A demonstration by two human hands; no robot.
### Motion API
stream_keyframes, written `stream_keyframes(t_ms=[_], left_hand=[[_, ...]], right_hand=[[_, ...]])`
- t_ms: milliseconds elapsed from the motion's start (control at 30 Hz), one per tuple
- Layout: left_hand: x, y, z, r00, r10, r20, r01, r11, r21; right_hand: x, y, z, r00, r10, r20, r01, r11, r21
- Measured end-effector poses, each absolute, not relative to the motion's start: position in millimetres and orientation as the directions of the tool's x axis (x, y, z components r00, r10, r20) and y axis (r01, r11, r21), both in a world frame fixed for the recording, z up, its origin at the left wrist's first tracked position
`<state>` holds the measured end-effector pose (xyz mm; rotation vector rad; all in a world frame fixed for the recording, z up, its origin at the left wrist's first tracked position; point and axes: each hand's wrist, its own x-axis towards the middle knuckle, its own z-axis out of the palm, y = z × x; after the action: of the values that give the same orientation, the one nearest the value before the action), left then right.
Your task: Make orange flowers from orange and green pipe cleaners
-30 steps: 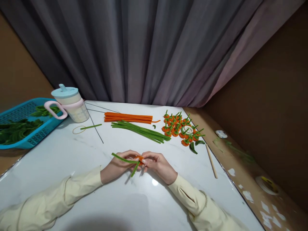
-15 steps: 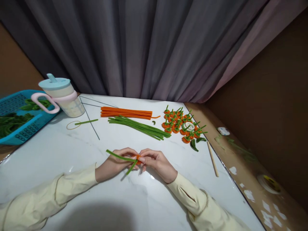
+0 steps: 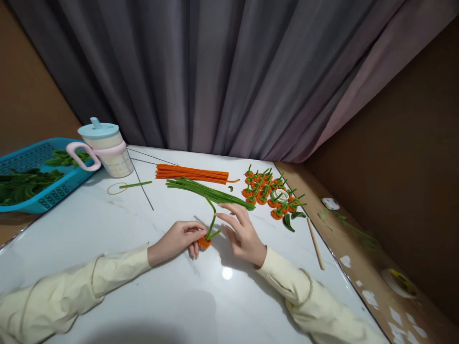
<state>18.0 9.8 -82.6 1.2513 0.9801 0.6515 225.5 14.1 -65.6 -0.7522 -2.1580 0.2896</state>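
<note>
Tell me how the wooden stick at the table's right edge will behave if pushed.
The wooden stick looks thin, round and straight, so it would probably roll and stay stiff. It likely weighs little. It lies close to the table edge, so a sideways nudge might send it off.

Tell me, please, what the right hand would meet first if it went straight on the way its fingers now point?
Most likely the green stems. The right hand is open, its fingers aimed up and left across the table, and the bundle lies just beyond the fingertips. Depth is unclear, so it could pass slightly above them.
</note>
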Motion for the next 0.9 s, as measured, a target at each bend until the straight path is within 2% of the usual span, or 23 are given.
stream_keyframes(t_ms=[67,133,200,300,433,533,633,800,900], left_hand=[[19.3,14.8,-82.7,0.496,0.828,-0.262,0.105,0.242,0.965],[21.8,22.3,-82.4,0.531,0.806,-0.263,0.092,0.253,0.963],[24.8,31.2,-81.4,0.544,0.799,-0.258,0.079,0.258,0.963],[28.3,43.0,-78.1,0.533,0.809,-0.25,0.078,0.247,0.966],[27.5,49.3,-73.5,0.568,0.794,-0.215,0.037,0.237,0.971],[25.6,47.8,-75.0,0.602,0.762,-0.239,0.006,0.295,0.955],[25.4,44.2,-79.8,0.607,0.763,-0.223,-0.033,0.304,0.952],[24.2,39.5,-85.4,0.553,0.816,-0.165,0.052,0.164,0.985],[22.3,38.3,-86.1,0.547,0.832,-0.088,0.096,0.042,0.994]], right_hand=[[233.3,29.3,-54.9,-0.672,0.503,0.544,0.455,0.859,-0.233],[237.7,43.4,-48.6,-0.777,0.446,0.444,0.436,0.89,-0.132],[239.0,53.2,-48.4,-0.816,0.404,0.413,0.402,0.91,-0.096],[239.0,57.9,-54.5,-0.82,0.365,0.441,0.37,0.926,-0.077],[241.4,51.8,-58.0,-0.784,0.388,0.485,0.414,0.909,-0.059],[243.6,47.3,-55.9,-0.756,0.43,0.494,0.441,0.892,-0.102],[242.9,46.2,-54.1,-0.755,0.472,0.455,0.417,0.881,-0.223],[237.3,44.9,-51.9,-0.723,0.595,0.35,0.356,0.756,-0.549],[235.2,43.4,-52.1,-0.708,0.589,0.39,0.331,0.764,-0.554]])
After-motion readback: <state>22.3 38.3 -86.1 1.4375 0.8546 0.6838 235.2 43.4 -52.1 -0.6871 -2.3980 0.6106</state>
